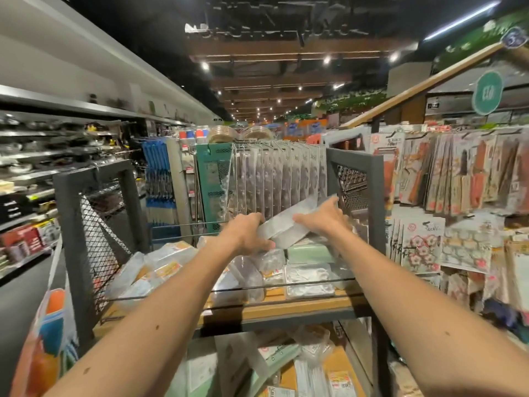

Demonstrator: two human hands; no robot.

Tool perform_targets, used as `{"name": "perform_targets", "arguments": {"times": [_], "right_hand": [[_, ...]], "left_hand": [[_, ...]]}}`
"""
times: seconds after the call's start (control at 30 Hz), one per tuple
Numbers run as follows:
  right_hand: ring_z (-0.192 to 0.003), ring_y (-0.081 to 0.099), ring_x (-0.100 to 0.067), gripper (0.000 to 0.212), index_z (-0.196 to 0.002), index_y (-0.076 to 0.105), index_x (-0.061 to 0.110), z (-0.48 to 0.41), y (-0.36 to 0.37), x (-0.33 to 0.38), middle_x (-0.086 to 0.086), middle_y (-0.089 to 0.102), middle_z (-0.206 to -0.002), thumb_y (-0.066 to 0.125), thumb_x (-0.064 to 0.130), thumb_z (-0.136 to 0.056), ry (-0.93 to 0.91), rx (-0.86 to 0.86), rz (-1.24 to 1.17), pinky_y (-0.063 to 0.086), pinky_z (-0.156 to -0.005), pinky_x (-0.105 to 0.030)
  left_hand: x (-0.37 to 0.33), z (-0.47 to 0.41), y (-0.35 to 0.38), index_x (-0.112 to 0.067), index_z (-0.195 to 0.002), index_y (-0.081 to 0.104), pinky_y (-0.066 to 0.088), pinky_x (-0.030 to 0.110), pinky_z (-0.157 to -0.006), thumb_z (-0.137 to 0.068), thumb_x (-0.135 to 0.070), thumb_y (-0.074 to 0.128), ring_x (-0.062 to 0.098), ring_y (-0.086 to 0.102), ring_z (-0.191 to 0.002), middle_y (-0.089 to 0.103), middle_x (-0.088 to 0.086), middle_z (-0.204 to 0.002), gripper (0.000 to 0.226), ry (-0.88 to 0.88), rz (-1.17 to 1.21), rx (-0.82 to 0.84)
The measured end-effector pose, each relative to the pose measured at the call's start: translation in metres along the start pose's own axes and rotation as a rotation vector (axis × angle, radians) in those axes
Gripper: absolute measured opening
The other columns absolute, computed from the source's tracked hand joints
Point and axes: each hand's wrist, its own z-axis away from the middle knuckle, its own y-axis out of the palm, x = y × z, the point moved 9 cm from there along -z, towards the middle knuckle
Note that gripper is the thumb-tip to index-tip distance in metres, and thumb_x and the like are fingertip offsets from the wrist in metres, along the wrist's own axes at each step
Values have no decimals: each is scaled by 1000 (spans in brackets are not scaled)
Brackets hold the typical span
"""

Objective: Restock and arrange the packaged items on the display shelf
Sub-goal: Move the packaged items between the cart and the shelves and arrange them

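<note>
- wall shelves of dark cookware are seen at the far left, blurred.
- a dark mesh side panel closes the left end of the display shelf, with bright orange and blue packets hung just outside it.
- blue-handled utensils are hung behind that panel.
- loose bagged packets are heaped on the left half of the wooden board, behind a clear front rail.
- the left hand is curled round the lower left end of a clear plastic pack, which is held tilted above the heap, its right end higher.
- a row of hanging clear packs stands directly behind the held one and fills the space between the two panels.
- a pale green flat pack lies just beneath the held pack.
- the right hand is laid on the upper right end of the same pack, fingers stretched along it; the two hands are set apart, one at each end.
- the right mesh panel stands just beyond the right fingertips.
- carded kitchen goods are hung at the far right, with flower-patterned cards below them.
</note>
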Motion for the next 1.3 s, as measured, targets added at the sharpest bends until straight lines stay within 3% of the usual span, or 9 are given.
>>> {"name": "perform_targets", "arguments": {"times": [0.17, 0.27, 0.5, 0.7, 0.87, 1.0, 1.1, 1.23, 1.3], "right_hand": [[-80, 66, -30, 94, -143, 9, 16, -2, 3, 1, -16, 58, -111, 75, 13, -77, 87, -14, -384, 60, -68, -43], [-87, 64, -33, 69, -129, 22, 18, 3, -12, 6, -17, 54, -115, 69, 5, -81, 62, -109, -479, 59, -71, -45], [-99, 62, -29, 65, -122, 28, 38, 57, -31, 32, -5, 53, -127, 71, 18, -78, -179, -156, -591, 55, -81, -50], [-87, 64, -8, 58, -129, 35, 24, 155, -5, 71, 6, 59, -110, 69, 8, -85, -362, 54, -820, 58, -68, -29], [-90, 67, -18, 57, -124, 39, 26, 252, 110, 85, -2, 59, -109, 70, 3, -83, -454, 357, -831, 55, -68, -27], [-74, 66, -5, 60, -119, 44, 30, 353, 252, 65, 1, 62, -100, 73, -3, -78, -407, 689, -694, 53, -63, -21], [-63, 63, 3, 63, -125, 43, 11, 426, 342, 45, 1, 59, -90, 70, -15, -75, -415, 870, -554, 48, -55, -13], [-102, 61, -8, 62, -129, 41, 15, 537, 456, -16, -5, 59, -116, 76, 14, -77, -502, 1013, -248, 54, -83, -34], [-108, 54, -3, 64, -133, 36, 16, 587, 501, -44, 1, 52, -125, 73, 9, -81, -469, 1181, -152, 47, -93, -22]], "left_hand": [[-4, 1, -9, -7, -113, 53, 51, 29, -69, -93, -33, 58, 20, 61, -81, 62, 5, -97, 33, 78, -123, -119], [-1, 10, -22, -5, -116, 51, 57, 33, -71, -96, -28, 52, 20, 63, -77, 62, 5, -93, 31, 108, -132, -205], [27, 77, -82, -6, -118, 55, 54, 35, -69, -96, -33, 52, 21, 63, -81, 66, 6, -101, 35, 121, 62, -434], [94, 193, -105, -31, -109, 61, 41, 5, -62, -95, -34, 54, -9, 61, -79, 66, -20, -90, 16, 68, 351, -586], [193, 312, -61, -35, -98, 66, 50, 28, -72, -87, -48, 53, 3, 65, -85, 71, -16, -90, 21, -192, 483, -625], [277, 432, 20, -27, -106, 67, 52, 19, -73, -92, -34, 62, -3, 67, -88, 73, -16, -97, 16, -468, 717, -593], [334, 521, 95, -23, -96, 67, 49, 14, -69, -87, -27, 65, -6, 64, -79, 74, -9, -91, 10, -682, 816, -578], [385, 672, 231, -11, -100, 65, 52, 27, -78, -79, -35, 59, 8, 69, -85, 75, 0, -93, 33, -1076, 986, -544], [392, 737, 296, -8, -105, 63, 53, 31, -83, -84, -32, 63, 15, 69, -93, 73, 6, -101, 32, -1263, 1035, -488]]}}
